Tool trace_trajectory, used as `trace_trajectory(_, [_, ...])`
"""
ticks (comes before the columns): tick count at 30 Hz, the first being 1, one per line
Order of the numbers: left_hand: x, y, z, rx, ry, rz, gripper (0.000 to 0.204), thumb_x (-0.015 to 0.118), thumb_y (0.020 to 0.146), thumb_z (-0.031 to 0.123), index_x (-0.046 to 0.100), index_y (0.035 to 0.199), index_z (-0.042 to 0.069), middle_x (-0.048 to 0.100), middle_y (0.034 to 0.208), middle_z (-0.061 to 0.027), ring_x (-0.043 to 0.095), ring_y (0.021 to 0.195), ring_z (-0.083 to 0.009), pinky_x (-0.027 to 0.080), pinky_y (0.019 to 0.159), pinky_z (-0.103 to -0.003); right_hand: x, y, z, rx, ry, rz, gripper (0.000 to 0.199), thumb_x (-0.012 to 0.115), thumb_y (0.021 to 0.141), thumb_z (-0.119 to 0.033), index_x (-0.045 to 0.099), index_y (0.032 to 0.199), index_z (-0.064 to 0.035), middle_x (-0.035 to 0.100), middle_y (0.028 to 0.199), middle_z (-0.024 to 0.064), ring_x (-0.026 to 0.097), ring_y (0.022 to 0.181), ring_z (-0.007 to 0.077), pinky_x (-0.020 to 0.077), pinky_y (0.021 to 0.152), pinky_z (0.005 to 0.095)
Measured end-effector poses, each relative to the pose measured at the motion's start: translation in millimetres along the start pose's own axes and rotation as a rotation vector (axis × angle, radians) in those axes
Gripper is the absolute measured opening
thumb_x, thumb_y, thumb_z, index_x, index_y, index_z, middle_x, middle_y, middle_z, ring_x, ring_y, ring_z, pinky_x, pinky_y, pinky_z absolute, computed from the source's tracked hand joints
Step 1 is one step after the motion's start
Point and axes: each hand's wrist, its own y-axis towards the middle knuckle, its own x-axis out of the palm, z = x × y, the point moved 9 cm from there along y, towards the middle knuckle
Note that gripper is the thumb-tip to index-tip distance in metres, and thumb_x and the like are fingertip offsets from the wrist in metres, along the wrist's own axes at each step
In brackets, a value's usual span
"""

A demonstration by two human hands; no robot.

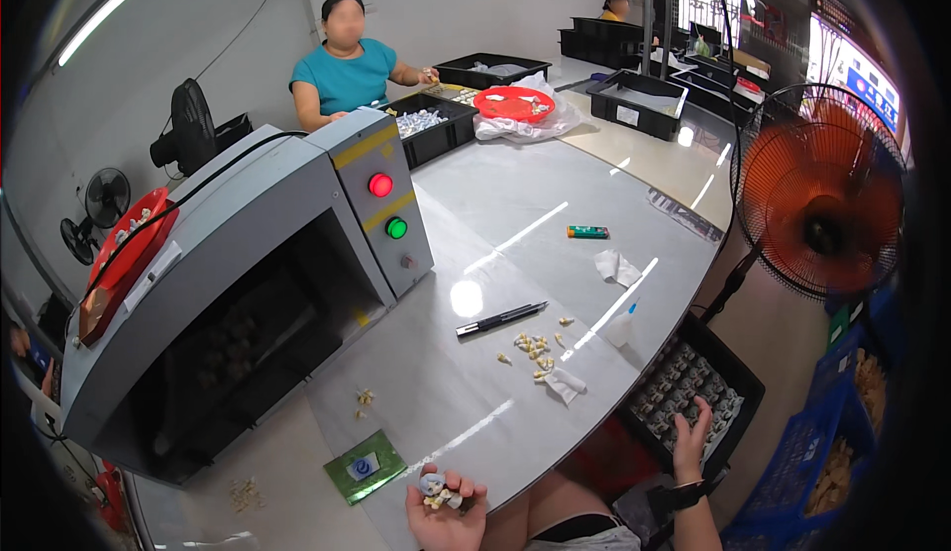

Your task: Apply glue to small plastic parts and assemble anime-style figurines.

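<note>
My left hand [444, 529] is closed around a small toy figurine [434, 490] with pale blue-grey hair, at the table's near edge. To the right, my right hand [690, 444] reaches over a black crate [733, 358] holding rows of small grey-and-white pieces. Its thumb and fingers are apart, and I see nothing between them. A green square packet [365, 466] with a blue-and-white patch lies left of my left hand. Farther up the table are small yellow-and-white parts [535, 345], a crumpled white tissue [566, 386] and a black pen-like tool [501, 320].
A grey arched machine [362, 160] with red and green lights fills the left. A blue-tipped bottle [620, 329] stands near the table's right edge. A fan [820, 195] and blue crates [807, 462] are at right. Across the table sits another person [347, 81] near a red tray [513, 104].
</note>
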Motion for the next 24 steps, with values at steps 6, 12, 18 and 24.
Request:
trace_trajectory(6, [0.4,0.8,-2.5,0.002,0.038,-0.018,0.032,0.042,0.090,0.033,0.051,0.107,0.007,0.050,0.086,-0.0100,0.047,0.079,-0.0229,0.040,0.077,-0.037,7.3,-6.5,-24.3,0.087,0.118,-0.003,0.042,0.052,0.080,-0.014,0.039,0.119,-0.0029,0.039,0.118,0.0104,0.035,0.112,0.0218,0.0297,0.094,0.0350])
trace_trajectory(12, [2.1,2.0,-1.1,0.026,0.038,-0.046,0.031,0.041,0.090,0.033,0.051,0.106,0.007,0.050,0.086,-0.0101,0.047,0.079,-0.0230,0.040,0.076,-0.037,12.4,-5.4,-116.0,-0.178,0.562,0.249,0.044,0.047,0.081,-0.030,0.042,0.115,-0.0030,0.039,0.118,0.0102,0.036,0.109,0.0206,0.0274,0.094,0.0324])
trace_trajectory(18, [1.9,-1.5,-0.7,0.039,0.048,-0.051,0.034,0.038,0.091,0.034,0.050,0.108,0.008,0.051,0.087,-0.0103,0.047,0.078,-0.0233,0.040,0.075,-0.037,43.8,-71.2,-223.6,-0.640,0.780,-0.191,0.028,0.053,0.079,-0.028,0.050,0.080,-0.0003,0.049,0.071,0.0108,0.046,0.064,0.0184,0.0373,0.060,0.0282])
trace_trajectory(24, [-3.4,-2.3,0.4,0.047,0.079,0.001,0.037,0.035,0.092,0.036,0.049,0.112,0.009,0.054,0.093,-0.0112,0.051,0.090,-0.0269,0.042,0.084,-0.040,105.7,-150.7,-292.6,-0.825,0.588,-0.948,0.031,0.067,0.072,-0.015,0.054,0.096,-0.0012,0.054,0.083,0.0142,0.056,0.071,0.0267,0.0457,0.061,0.0318])
